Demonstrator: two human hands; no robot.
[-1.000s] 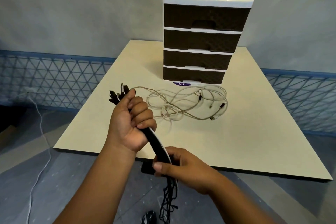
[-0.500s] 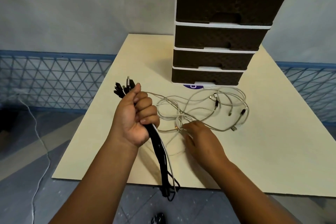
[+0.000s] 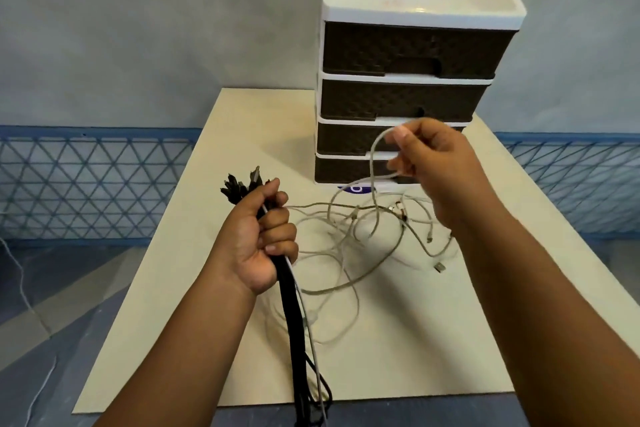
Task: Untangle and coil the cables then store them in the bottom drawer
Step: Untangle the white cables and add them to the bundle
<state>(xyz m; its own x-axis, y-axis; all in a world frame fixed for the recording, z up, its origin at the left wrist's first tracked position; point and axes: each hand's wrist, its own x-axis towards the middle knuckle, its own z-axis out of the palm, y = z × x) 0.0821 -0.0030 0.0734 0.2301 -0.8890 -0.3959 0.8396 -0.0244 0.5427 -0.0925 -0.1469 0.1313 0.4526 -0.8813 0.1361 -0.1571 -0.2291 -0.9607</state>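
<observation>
Left hand (image 3: 258, 239) is fisted around a bundle of black cables (image 3: 292, 315); fingers (image 3: 277, 222) wrapped tight, plug ends fanning out above the thumb, the rest hanging straight down past the front edge of the tabletop (image 3: 450, 340). One thin white lead runs in the same grip alongside the black ones.

Right hand (image 3: 433, 166) is raised in front of the lower drawers, thumb and fingertips pinching a loop of white cable (image 3: 375, 149) lifted off the pile. The loop droops back down into the tangle.

Tangle of white cables (image 3: 363, 239) lies loose on the tabletop between the two hands, just in front of the drawer unit (image 3: 408, 87); several connectors visible, a USB plug (image 3: 440, 267) at its right edge. Not coiled.

Drawer unit stands at the back of the tabletop: four dark drawers, white frame, white top tray with a red sticker. Bottom drawer (image 3: 346, 170) is closed, partly hidden by the right hand.
</observation>
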